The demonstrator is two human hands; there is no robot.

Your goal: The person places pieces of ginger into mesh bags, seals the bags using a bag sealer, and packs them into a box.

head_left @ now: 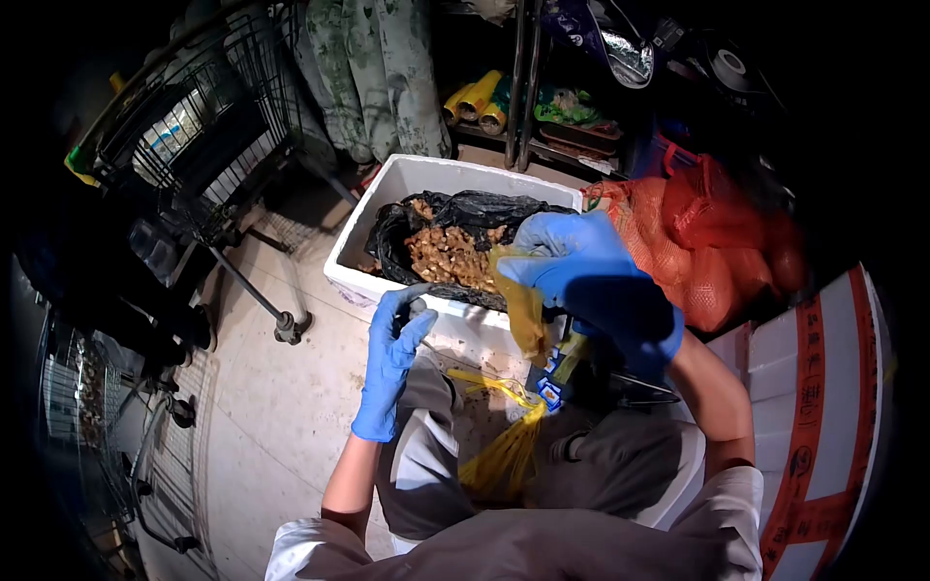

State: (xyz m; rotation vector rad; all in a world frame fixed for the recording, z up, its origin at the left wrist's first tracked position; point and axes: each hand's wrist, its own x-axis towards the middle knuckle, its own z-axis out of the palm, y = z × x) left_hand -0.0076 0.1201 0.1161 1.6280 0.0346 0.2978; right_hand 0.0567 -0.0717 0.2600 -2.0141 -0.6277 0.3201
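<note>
My right hand [572,261], in a blue glove, is closed on a limp yellow-brown piece of plastic or cloth [526,315], which hangs down over the front of a white foam box [354,257]. Inside the box, a crumpled black plastic bag [504,206] surrounds knobbly brown pieces that look like ginger [450,257]. My left hand [387,363], also blue-gloved, is by the box's front left corner with thumb and fingers curved apart. Its fingertips look dark grey and dirty. Between my knees lies a bundle of yellow plastic bags [504,450].
Red mesh sacks [693,247] of round produce lean right of the box. A white carton with red tape [814,426] is at my right. Wire carts [218,145] stand left, near a person's dark shoes [201,327]. Large pale green gourds [373,77] and a shelf post [518,87] are behind.
</note>
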